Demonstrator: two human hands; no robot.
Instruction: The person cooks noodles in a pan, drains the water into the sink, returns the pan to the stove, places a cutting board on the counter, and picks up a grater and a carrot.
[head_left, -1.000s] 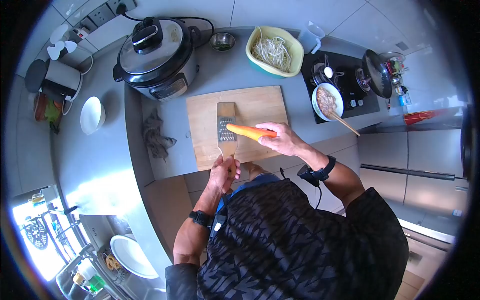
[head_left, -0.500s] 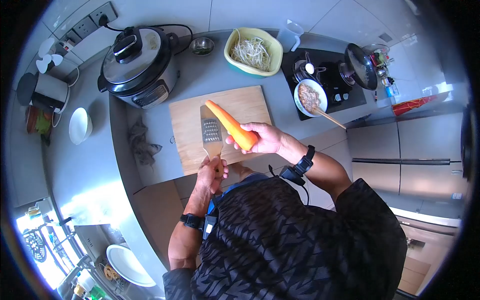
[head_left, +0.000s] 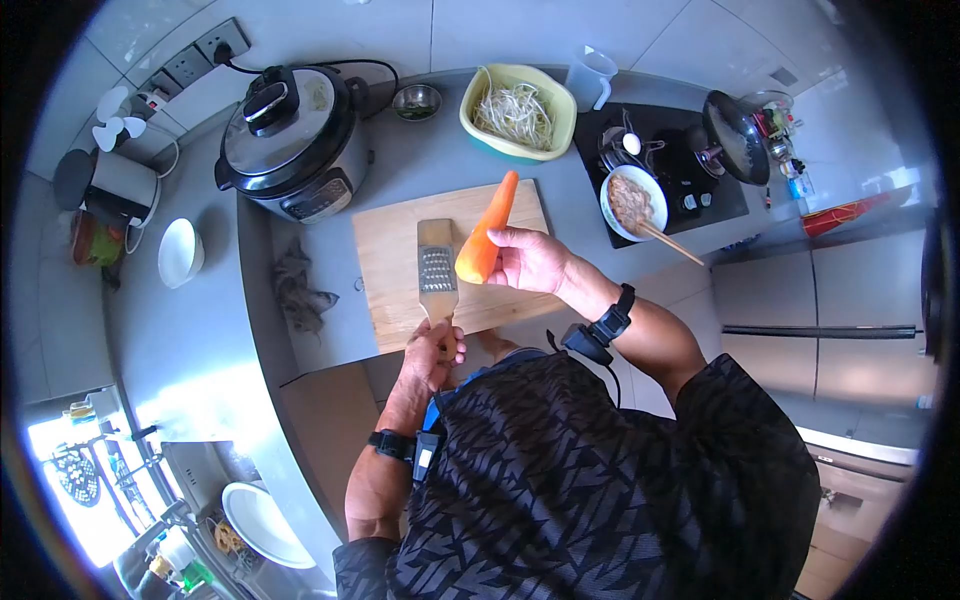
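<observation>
My left hand [head_left: 434, 356] is wrapped round the wooden handle of a flat grater [head_left: 437, 270], whose metal teeth face up over the cutting board [head_left: 395, 310]. A peeled orange carrot [head_left: 488, 232] is in my right hand [head_left: 527, 262], gripped near its thick end between thumb and fingers. The carrot's thin tip points away from me and slightly right. Its thick end is close beside the grater's right edge, above the board. Whether the grater's far end rests on the board I cannot tell.
Behind the board stand a pressure cooker [head_left: 291, 150], a small metal bowl [head_left: 417, 102] and a yellow basin [head_left: 559, 92] of bean sprouts. To the right, a white bowl [head_left: 662, 205] of minced meat with chopsticks [head_left: 672, 243] sits by the black stove [head_left: 725, 203]. A grey cloth [head_left: 300, 292] lies left.
My right hand has turned the carrot, so its tip now points away and to the right instead of to the left over the grater. The view has shifted slightly.
</observation>
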